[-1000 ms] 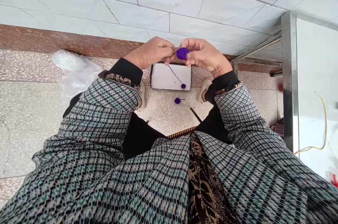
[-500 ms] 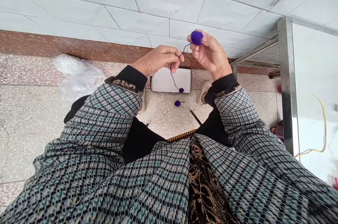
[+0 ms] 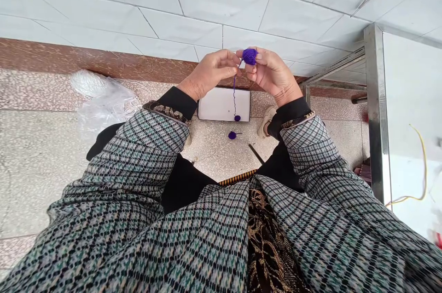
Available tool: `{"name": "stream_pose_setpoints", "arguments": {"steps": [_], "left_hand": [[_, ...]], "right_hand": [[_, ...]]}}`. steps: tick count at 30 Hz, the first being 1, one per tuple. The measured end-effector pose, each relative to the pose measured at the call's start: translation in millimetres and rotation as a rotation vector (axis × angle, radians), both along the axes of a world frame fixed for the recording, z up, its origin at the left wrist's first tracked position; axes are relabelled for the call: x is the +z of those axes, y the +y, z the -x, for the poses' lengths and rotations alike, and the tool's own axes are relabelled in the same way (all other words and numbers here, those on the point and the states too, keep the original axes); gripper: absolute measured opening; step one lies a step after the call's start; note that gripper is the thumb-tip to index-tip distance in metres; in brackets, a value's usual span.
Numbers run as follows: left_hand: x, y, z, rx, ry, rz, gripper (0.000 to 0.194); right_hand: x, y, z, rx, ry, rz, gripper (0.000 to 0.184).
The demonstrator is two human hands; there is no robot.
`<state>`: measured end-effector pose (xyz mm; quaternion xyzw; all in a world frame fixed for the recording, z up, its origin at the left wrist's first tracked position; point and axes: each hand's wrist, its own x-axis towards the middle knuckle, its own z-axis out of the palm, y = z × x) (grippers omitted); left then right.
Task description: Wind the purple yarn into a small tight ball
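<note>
My right hand [image 3: 274,74] grips a small ball of purple yarn [image 3: 249,56] between thumb and fingers. Close beside it, my left hand [image 3: 214,70] pinches the purple yarn strand [image 3: 234,93] just left of the ball. From there the strand hangs down to a smaller purple yarn ball [image 3: 237,118] at the front edge of a white shallow box [image 3: 221,105] on the floor. Another small purple ball [image 3: 232,135], with a short tail, lies on the floor nearer to me.
A clear plastic bag with white yarn [image 3: 103,95] lies on the floor to the left. White tiled wall [image 3: 193,3] rises ahead. On the right stands a metal-framed white table [image 3: 376,113] with a yellow wire [image 3: 425,164]. A dark rod [image 3: 256,153] shows near my knees.
The yarn ball in my right hand has moved left and slightly down. My left hand has come up and right to meet it, and the strand now hangs straighter.
</note>
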<state>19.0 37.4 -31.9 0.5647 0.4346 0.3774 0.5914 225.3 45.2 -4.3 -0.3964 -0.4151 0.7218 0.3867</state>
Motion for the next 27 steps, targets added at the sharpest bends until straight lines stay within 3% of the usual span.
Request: {"name": "stream_pose_setpoints", "arguments": {"steps": [3, 6, 9, 14, 21, 27], "left_hand": [[1.8, 1, -3, 0.072, -0.015, 0.047, 0.020], [3.0, -3, -8, 0.047, -0.042, 0.067, 0.014], [2.1, -8, -16, -0.007, -0.070, 0.014, 0.017], [-3.0, -9, -23, 0.060, -0.078, -0.092, 0.015], [-6.7, -5, -12, 0.022, -0.060, -0.097, 0.018], [0.6, -6, -11, 0.014, -0.092, 0.037, 0.022]], "right_hand": [[2.9, -1, 3, -0.010, -0.060, 0.004, 0.030], [1.1, -1, 3, 0.025, -0.019, 0.020, 0.026], [-4.0, 1, 0, 0.076, -0.004, 0.048, 0.023], [-12.3, 5, -6, 0.139, 0.052, 0.044, 0.030], [-5.1, 1, -5, 0.015, 0.043, 0.007, 0.044], [8.0, -2, -2, -0.089, -0.106, 0.059, 0.049]]}}
